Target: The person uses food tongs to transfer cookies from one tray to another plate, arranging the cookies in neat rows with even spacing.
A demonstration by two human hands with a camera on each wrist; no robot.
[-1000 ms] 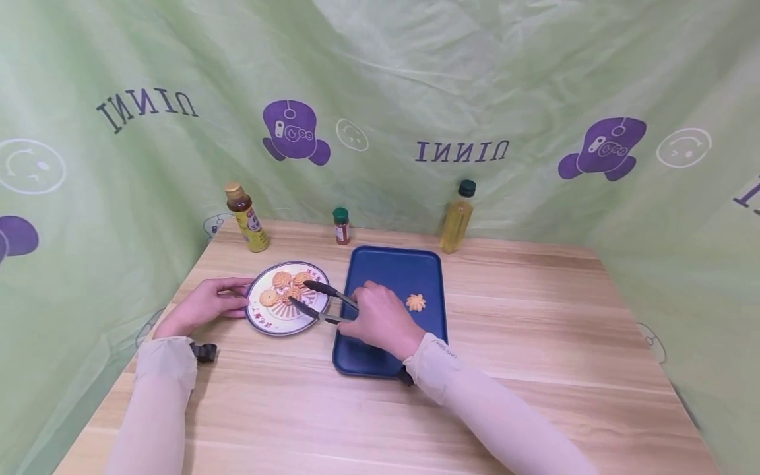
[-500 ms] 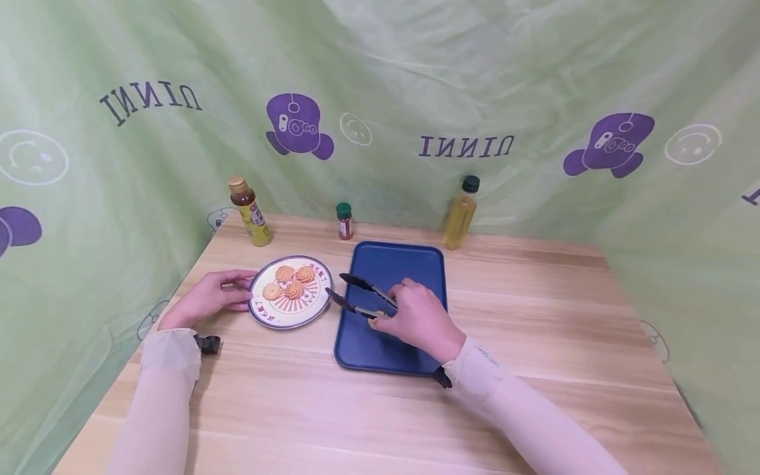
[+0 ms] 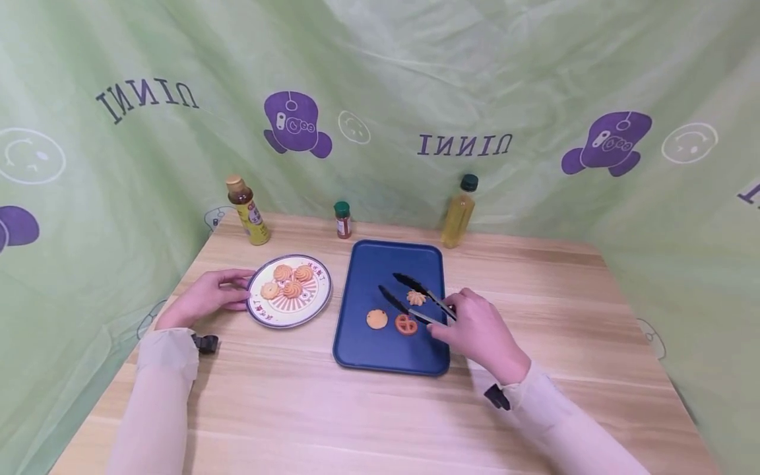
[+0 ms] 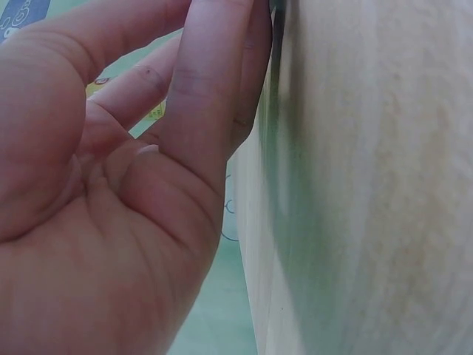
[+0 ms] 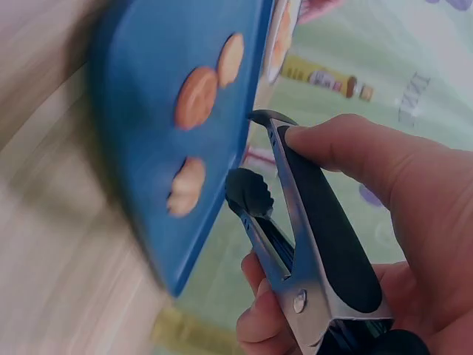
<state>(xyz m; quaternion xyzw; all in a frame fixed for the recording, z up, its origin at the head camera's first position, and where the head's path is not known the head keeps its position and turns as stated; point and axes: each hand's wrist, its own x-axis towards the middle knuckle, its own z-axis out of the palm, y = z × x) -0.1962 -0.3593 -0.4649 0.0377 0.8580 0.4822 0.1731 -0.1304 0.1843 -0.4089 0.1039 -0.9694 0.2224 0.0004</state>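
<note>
My left hand (image 3: 204, 297) holds the left rim of a white plate (image 3: 291, 323) with a blue edge; its fingertips run out of the left wrist view. Several piped cookies (image 3: 292, 289) lie on the plate. In my right hand (image 3: 483, 330) is a pair of tongs (image 5: 325, 222) with black tips, the arms spread and nothing between them. The tongs hang over a blue tray (image 3: 380, 353). On that tray lie a round cookie (image 3: 377, 319), a pretzel-shaped cookie (image 3: 406, 324) and a flower-shaped cookie (image 3: 415, 298), the last partly behind the tongs.
Along the back of the wooden table (image 3: 570, 316) stand a yellow-labelled bottle (image 3: 252, 218), a small green-capped spice jar (image 3: 342, 221) and a bottle of yellow oil (image 3: 457, 218). A green printed curtain (image 3: 380, 79) hangs behind.
My right hand has drawn the tongs rightward, from over the cookies on the plate to over the tray's right side. The round and pretzel-shaped cookies have come into sight. My left hand stays at the plate.
</note>
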